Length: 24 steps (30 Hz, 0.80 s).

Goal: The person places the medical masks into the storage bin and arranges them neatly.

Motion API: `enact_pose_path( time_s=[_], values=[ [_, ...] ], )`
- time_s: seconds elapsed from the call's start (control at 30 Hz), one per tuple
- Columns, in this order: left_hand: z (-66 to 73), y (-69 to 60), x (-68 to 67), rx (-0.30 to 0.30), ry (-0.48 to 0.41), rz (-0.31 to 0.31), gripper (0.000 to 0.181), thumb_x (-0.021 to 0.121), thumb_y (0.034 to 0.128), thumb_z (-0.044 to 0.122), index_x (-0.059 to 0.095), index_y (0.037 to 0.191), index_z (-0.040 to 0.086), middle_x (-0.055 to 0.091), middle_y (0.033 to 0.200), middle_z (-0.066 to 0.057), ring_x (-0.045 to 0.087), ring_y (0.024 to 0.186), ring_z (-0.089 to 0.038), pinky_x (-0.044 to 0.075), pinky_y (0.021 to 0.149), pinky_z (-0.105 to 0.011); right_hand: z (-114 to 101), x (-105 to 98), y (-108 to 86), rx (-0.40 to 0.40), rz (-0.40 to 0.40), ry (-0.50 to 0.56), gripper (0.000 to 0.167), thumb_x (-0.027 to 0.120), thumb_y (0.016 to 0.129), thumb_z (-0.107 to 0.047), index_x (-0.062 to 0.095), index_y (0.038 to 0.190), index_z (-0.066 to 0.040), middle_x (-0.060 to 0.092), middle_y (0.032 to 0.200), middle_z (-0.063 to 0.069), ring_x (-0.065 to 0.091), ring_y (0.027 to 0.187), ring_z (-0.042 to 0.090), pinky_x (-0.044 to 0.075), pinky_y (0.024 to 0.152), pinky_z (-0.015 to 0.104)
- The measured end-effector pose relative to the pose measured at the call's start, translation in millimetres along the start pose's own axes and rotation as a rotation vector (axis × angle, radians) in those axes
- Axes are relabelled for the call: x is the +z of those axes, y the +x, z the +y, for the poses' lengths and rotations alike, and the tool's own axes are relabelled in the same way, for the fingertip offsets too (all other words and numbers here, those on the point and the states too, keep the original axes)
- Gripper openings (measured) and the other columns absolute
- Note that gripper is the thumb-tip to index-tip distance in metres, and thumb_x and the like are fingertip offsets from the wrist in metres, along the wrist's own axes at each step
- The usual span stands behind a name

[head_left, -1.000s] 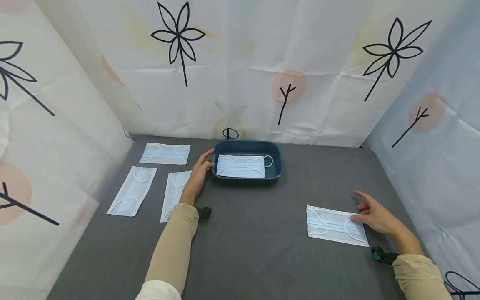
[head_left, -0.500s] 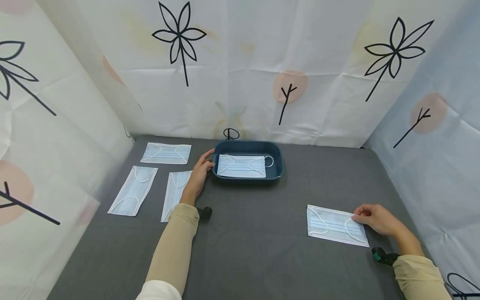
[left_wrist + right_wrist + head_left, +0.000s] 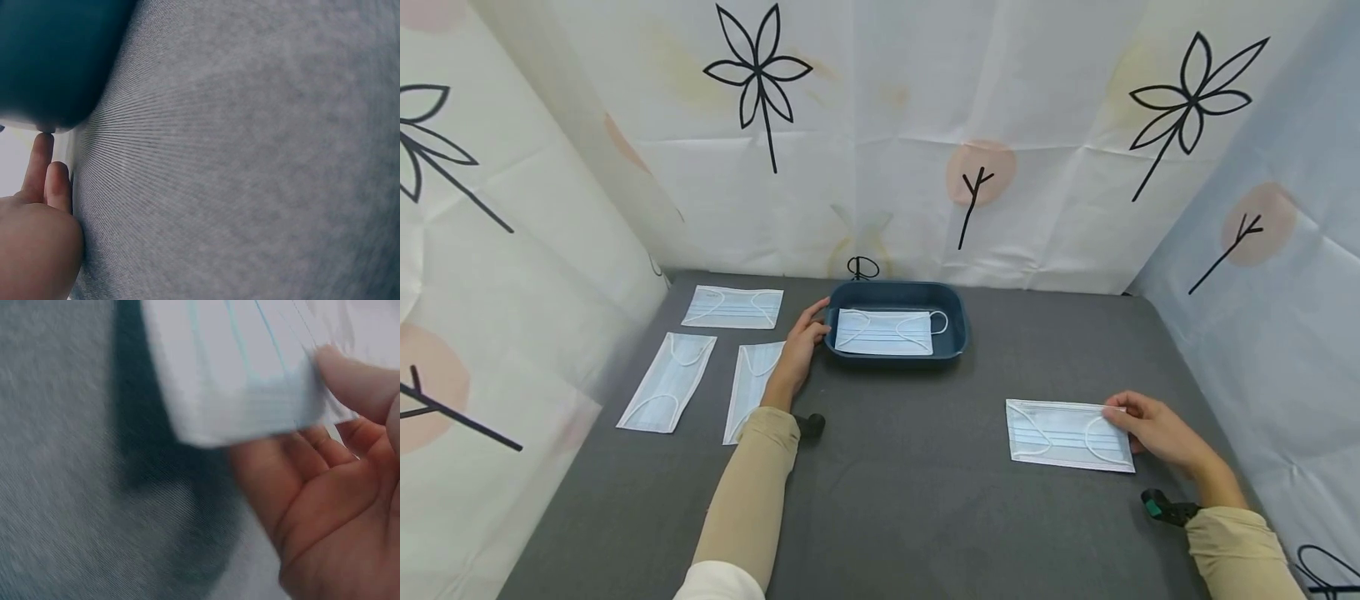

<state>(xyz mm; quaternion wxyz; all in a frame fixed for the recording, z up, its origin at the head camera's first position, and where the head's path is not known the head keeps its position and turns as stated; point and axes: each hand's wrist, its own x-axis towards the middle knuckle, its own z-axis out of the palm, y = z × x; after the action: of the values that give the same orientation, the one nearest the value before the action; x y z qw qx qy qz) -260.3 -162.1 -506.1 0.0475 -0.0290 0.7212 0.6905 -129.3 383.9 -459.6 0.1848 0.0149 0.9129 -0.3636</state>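
My right hand [image 3: 1157,429] pinches the right edge of a light-blue face mask [image 3: 1063,435] with white ear loops. The right wrist view shows the thumb on top of the mask [image 3: 231,381], fingers beneath, and a dark shadow on the cloth under it, so this end is raised. At the back, my left hand [image 3: 797,354] touches the left end of a dark blue tray [image 3: 951,354] with fairly straight fingers. In the left wrist view two fingers of the hand [image 3: 37,244] point at the tray's wall [image 3: 56,62]. One mask [image 3: 880,333] lies inside the tray, a loop over its right side.
Left of the tray lie a flat mask [image 3: 733,307], a slanted mask [image 3: 667,383] and another mask [image 3: 747,392] partly covered by my left hand and forearm. Grey cloth [image 3: 917,483] covers the table. White printed curtains [image 3: 880,167] enclose the back and sides.
My right hand's fingers have closed on the mask's edge, and the mask has risen and shifted slightly left and away from me. The left hand and tray stay put.
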Motion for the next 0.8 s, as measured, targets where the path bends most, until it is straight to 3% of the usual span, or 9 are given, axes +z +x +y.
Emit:
enact_pose_path(
  time_s=[0.2, 0.37, 0.47, 0.6, 0.8],
  values=[
    [-1.6, 0.0, -0.4, -0.003, 0.006, -0.011, 0.056, 0.047, 0.1011, 0.014, 0.043, 0.155, 0.030, 0.041, 0.159, -0.012, 0.038, 0.145, -0.027, 0.029, 0.120, -0.048, 1.2, 4.2, 3.3, 0.005, 0.016, 0.199, 0.053, 0.041, 0.109, -0.042, 0.042, 0.138, 0.003, 0.055, 0.114, 0.005, 0.056, 0.091, 0.004, 0.054, 0.073, 0.030],
    [-2.4, 1.4, -0.5, 0.001, 0.000, -0.009, 0.056, 0.046, 0.1017, 0.014, 0.043, 0.155, 0.030, 0.043, 0.158, -0.013, 0.038, 0.145, -0.027, 0.029, 0.119, -0.047, -2.8, 1.3, 7.9, -0.015, 0.044, 0.416, 0.036, 0.043, 0.108, -0.042, 0.048, 0.131, -0.014, 0.057, 0.110, -0.013, 0.061, 0.091, 0.001, 0.056, 0.075, 0.027],
    [11.3, -5.6, -1.1, -0.015, -0.006, -0.029, 0.056, 0.046, 0.1023, 0.012, 0.041, 0.157, 0.025, 0.042, 0.159, -0.015, 0.037, 0.147, -0.028, 0.029, 0.120, -0.047, -7.4, -1.3, 10.8, -0.035, 0.065, 0.567, 0.023, 0.048, 0.107, -0.040, 0.051, 0.125, -0.025, 0.060, 0.107, -0.017, 0.064, 0.090, 0.001, 0.058, 0.073, 0.024],
    [26.6, -13.3, -1.9, -0.044, -0.011, -0.053, 0.058, 0.046, 0.1018, 0.009, 0.038, 0.159, 0.019, 0.039, 0.160, -0.018, 0.035, 0.149, -0.032, 0.028, 0.121, -0.048, -14.3, -4.2, 13.8, -0.076, 0.081, 0.718, 0.024, 0.052, 0.105, -0.036, 0.052, 0.127, -0.025, 0.062, 0.109, -0.015, 0.067, 0.091, 0.001, 0.059, 0.073, 0.023],
    [1.8, 0.8, -2.8, -0.023, -0.019, -0.030, 0.057, 0.044, 0.1036, 0.012, 0.039, 0.158, 0.027, 0.041, 0.159, -0.016, 0.036, 0.148, -0.029, 0.027, 0.121, -0.048, -27.0, -6.8, 16.9, -0.162, 0.058, 0.861, 0.030, 0.050, 0.106, -0.031, 0.051, 0.134, -0.020, 0.065, 0.115, -0.012, 0.070, 0.095, 0.003, 0.060, 0.075, 0.024]
  ],
)
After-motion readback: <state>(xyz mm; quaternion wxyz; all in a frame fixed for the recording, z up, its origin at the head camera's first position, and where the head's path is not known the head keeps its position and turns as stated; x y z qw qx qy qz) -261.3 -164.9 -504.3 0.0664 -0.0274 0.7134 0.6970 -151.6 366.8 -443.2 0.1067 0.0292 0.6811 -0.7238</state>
